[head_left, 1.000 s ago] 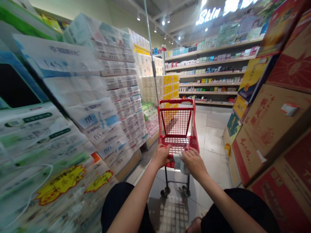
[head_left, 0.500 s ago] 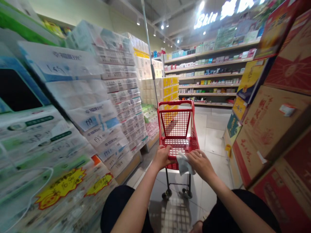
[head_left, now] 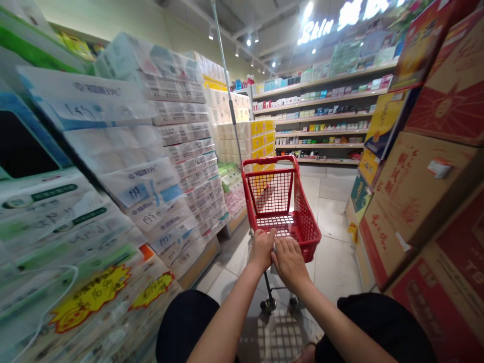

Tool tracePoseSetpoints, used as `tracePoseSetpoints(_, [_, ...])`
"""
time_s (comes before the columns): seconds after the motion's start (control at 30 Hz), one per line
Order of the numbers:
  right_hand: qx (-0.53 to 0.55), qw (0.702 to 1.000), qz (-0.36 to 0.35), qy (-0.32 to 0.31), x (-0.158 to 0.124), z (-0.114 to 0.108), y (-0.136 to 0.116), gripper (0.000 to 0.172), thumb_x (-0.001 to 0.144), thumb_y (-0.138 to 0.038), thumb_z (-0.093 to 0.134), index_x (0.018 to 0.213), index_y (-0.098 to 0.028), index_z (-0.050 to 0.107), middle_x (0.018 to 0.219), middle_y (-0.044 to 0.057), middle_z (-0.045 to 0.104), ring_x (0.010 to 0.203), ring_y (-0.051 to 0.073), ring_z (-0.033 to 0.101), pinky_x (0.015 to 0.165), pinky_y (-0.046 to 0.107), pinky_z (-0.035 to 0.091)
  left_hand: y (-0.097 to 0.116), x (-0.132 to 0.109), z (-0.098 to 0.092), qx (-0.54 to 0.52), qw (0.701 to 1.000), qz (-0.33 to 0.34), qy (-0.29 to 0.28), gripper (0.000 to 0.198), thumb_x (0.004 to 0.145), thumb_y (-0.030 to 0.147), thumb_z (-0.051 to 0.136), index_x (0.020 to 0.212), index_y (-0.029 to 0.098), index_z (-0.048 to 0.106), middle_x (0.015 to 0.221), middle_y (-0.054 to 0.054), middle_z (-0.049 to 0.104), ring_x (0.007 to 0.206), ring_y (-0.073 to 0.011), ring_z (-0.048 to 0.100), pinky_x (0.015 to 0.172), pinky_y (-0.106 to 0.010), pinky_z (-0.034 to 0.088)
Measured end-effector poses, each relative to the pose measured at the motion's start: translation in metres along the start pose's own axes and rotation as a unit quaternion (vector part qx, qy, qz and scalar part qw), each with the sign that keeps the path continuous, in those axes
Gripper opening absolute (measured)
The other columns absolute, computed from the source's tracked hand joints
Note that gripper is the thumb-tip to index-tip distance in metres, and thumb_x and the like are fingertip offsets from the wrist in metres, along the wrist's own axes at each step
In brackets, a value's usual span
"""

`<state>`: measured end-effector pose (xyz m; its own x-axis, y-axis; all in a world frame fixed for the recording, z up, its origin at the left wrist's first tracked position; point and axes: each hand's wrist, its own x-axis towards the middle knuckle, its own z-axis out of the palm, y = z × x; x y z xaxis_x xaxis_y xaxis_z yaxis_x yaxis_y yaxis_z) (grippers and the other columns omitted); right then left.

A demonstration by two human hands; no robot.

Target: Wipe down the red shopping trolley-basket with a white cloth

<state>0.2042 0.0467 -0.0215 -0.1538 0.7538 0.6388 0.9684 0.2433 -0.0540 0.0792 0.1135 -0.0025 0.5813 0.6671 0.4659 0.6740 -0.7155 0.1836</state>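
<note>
A small red shopping cart [head_left: 298,222] stands in a shop aisle in front of me, its mesh basket holding nothing that I can see. My left hand [head_left: 262,247] is wrapped round the cart's near handle. My right hand [head_left: 289,261] lies right beside it on the same handle, fingers pressed down over a white cloth of which only a sliver shows. A thin metal pole [head_left: 227,83] rises from the cart's far left corner.
Stacked packs of tissue paper [head_left: 151,151] wall the left side. Cardboard boxes [head_left: 423,186] lean in on the right. Shelves of small goods [head_left: 321,121] run across the far end. Pale floor tiles [head_left: 333,222] stretch ahead past the cart.
My right hand has slid left along the handle to meet my left hand, and the white cloth is now mostly hidden under it. The cart has swung so its front points more to the right.
</note>
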Motion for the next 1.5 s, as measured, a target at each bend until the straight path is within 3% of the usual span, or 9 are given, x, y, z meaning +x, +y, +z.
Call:
tracePoseSetpoints(0.1, [0.017, 0.999, -0.043, -0.025, 0.002, -0.005, 0.003, 0.044, 0.095, -0.034, 0.041, 0.135, -0.015, 0.046, 0.133, 0.013, 0.054, 0.124, 0.026, 0.046, 0.108, 0.044, 0.03, -0.001, 0.001, -0.005, -0.01, 1.0, -0.005, -0.019, 0.043, 0.074, 0.011, 0.055, 0.115, 0.02, 0.049, 0.095, -0.008, 0.061, 0.095, -0.0253, 0.056, 0.096, -0.044, 0.037])
tracePoseSetpoints(0.27, [0.018, 0.999, -0.042, -0.026, -0.008, -0.031, 0.058, 0.052, 0.098, -0.028, 0.031, 0.149, -0.021, 0.026, 0.148, 0.005, 0.041, 0.137, 0.019, 0.034, 0.114, 0.041, 0.024, -0.018, -0.001, -0.031, -0.077, 0.995, 0.023, -0.065, 0.059, 0.069, 0.008, 0.06, 0.125, 0.026, 0.047, 0.122, -0.008, 0.048, 0.117, -0.0255, 0.046, 0.102, -0.041, 0.039])
tracePoseSetpoints(0.43, [-0.014, 1.0, -0.015, -0.011, -0.024, -0.036, 0.1, 0.045, 0.098, -0.031, 0.035, 0.142, -0.028, 0.038, 0.145, 0.001, 0.045, 0.137, 0.019, 0.034, 0.117, 0.046, 0.018, -0.012, -0.002, -0.055, -0.093, 0.993, 0.034, -0.062, 0.058, 0.075, 0.006, 0.051, 0.128, 0.029, 0.047, 0.143, -0.006, 0.032, 0.135, -0.0233, 0.03, 0.112, -0.041, 0.031])
tracePoseSetpoints(0.63, [0.005, 1.0, -0.029, 0.01, -0.027, -0.017, 0.087, 0.031, 0.097, -0.025, 0.038, 0.123, -0.026, 0.054, 0.137, 0.001, 0.054, 0.137, 0.02, 0.035, 0.115, 0.045, 0.024, 0.042, -0.008, -0.022, 0.02, 1.0, -0.011, -0.007, 0.032, 0.092, 0.036, 0.047, 0.12, 0.02, 0.052, 0.114, -0.009, 0.058, 0.109, -0.0257, 0.051, 0.107, -0.049, 0.031])
tracePoseSetpoints(0.73, [0.026, 0.999, -0.012, 0.036, -0.027, -0.015, 0.07, 0.03, 0.095, -0.025, 0.041, 0.122, -0.024, 0.054, 0.133, 0.003, 0.056, 0.136, 0.022, 0.036, 0.115, 0.046, 0.026, 0.047, -0.014, 0.0, 0.075, 0.997, -0.026, 0.015, 0.032, 0.093, 0.045, 0.046, 0.108, 0.018, 0.056, 0.105, -0.01, 0.061, 0.101, -0.0274, 0.053, 0.099, -0.051, 0.034])
tracePoseSetpoints(1.03, [0.066, 0.998, -0.021, 0.011, -0.02, -0.028, 0.021, 0.036, 0.088, -0.019, 0.047, 0.122, -0.023, 0.056, 0.127, 0.006, 0.058, 0.129, 0.024, 0.042, 0.112, 0.045, 0.032, -0.01, -0.03, -0.024, 0.033, 0.999, 0.034, 0.015, 0.031, 0.098, 0.038, 0.036, 0.082, 0.021, 0.056, 0.087, -0.003, 0.062, 0.086, -0.0191, 0.053, 0.089, -0.037, 0.034])
tracePoseSetpoints(1.2, [0.055, 0.991, -0.12, -0.016, -0.01, -0.036, -0.005, 0.055, 0.085, -0.019, 0.049, 0.14, -0.027, 0.044, 0.133, 0.004, 0.055, 0.128, 0.022, 0.044, 0.113, 0.044, 0.03, -0.046, -0.042, -0.04, 0.014, 1.0, 0.015, 0.01, 0.038, 0.099, 0.034, 0.029, 0.077, 0.02, 0.056, 0.078, -0.003, 0.059, 0.078, -0.0176, 0.051, 0.083, -0.034, 0.036])
tracePoseSetpoints(1.3, [0.042, 0.983, -0.176, -0.037, 0.008, -0.034, 0.012, 0.065, 0.086, -0.024, 0.052, 0.147, -0.028, 0.032, 0.143, 0.003, 0.047, 0.132, 0.02, 0.04, 0.115, 0.045, 0.027, -0.067, -0.049, -0.044, 0.035, 0.999, -0.029, 0.029, 0.04, 0.099, 0.031, 0.025, 0.073, 0.02, 0.053, 0.075, -0.003, 0.056, 0.078, -0.0181, 0.05, 0.084, -0.035, 0.037])
tracePoseSetpoints(1.5, [-0.042, 0.99, -0.132, -0.039, 0.065, -0.011, 0.103, 0.069, 0.082, -0.032, 0.061, 0.145, -0.027, 0.034, 0.146, 0.007, 0.043, 0.137, 0.026, 0.032, 0.114, 0.052, 0.019, -0.107, -0.06, -0.044, 0.037, 0.989, -0.104, 0.095, 0.037, 0.098, 0.027, 0.021, 0.086, 0.02, 0.056, 0.094, -0.004, 0.06, 0.099, -0.0187, 0.053, 0.108, -0.043, 0.03])
